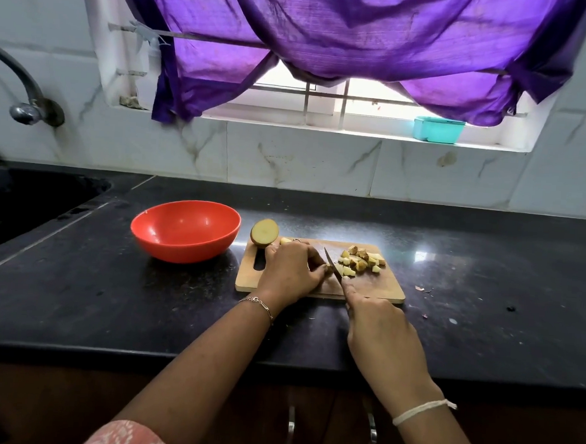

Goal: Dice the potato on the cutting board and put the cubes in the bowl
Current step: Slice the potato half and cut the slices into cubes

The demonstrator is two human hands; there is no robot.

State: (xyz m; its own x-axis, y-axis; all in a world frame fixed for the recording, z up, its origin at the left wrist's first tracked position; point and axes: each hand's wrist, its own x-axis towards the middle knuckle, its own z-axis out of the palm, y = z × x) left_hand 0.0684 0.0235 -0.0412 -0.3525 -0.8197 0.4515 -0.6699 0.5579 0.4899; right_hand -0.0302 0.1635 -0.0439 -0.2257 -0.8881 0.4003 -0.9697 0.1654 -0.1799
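From the head camera, a wooden cutting board (376, 287) lies on a black counter (111, 297), with its handle slot toward the left. The left hand (290, 271) rests on the middle of the board, palm down, its fingers curled over a potato piece (328, 269). Only the end of that piece shows, just beside the blade. The right hand (378, 324) is closed round the handle of a knife (333, 266). The handle is hidden in the fist, and the forefinger lies stretched along the back of the blade. The blade points away from the person and stands against the held piece, its tip toward the far edge of the board.

To the right of the blade a loose heap of potato cubes (361, 261) sits on the far right part of the board, some with brown skin on them. A potato half (265, 233) stands at the far left corner of the board, cut face toward the camera. A red bowl (181, 250) stands on the counter just left of the board, with no cubes visible inside.

A chain bracelet (258, 303) circles the left wrist and a white thread (422, 412) the right. A few scraps of peel (420, 289) lie on the counter right of the board. At the far left are a dark sink (31, 201) and a tap (26, 96). A purple curtain (329, 30) hangs over the window, and a teal box (438, 129) sits on the sill.
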